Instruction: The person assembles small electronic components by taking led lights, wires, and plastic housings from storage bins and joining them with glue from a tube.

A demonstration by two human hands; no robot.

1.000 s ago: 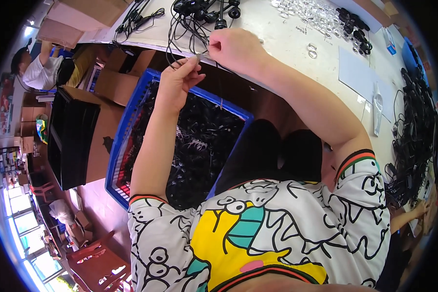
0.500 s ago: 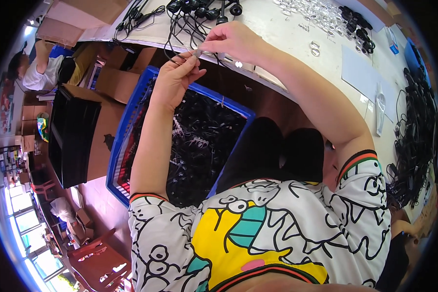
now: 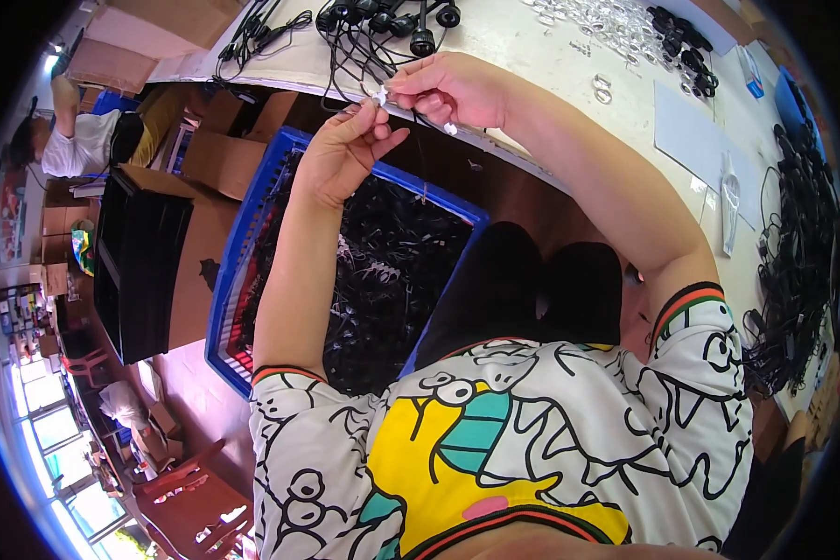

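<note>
At the near edge of the table, my left hand and my right hand meet with fingertips almost touching. A small white connector sits between them; the left thumb and forefinger pinch it. The right thumb and forefinger close in at its other side, on a thin cable end whose details are too small to tell. A second small white plug hangs below the right hand. Thin black cables run from the hands toward black lamp-holder-like parts at the far side.
Under the table edge stands a blue crate full of black cables. Clear rings, a white sheet and a cable pile lie to the right. Cardboard boxes and another person are at left.
My right hand has lowered slightly and its fingers have curled in more. The white connector shows more plainly between the hands. The plug below the right hand has shifted a little.
</note>
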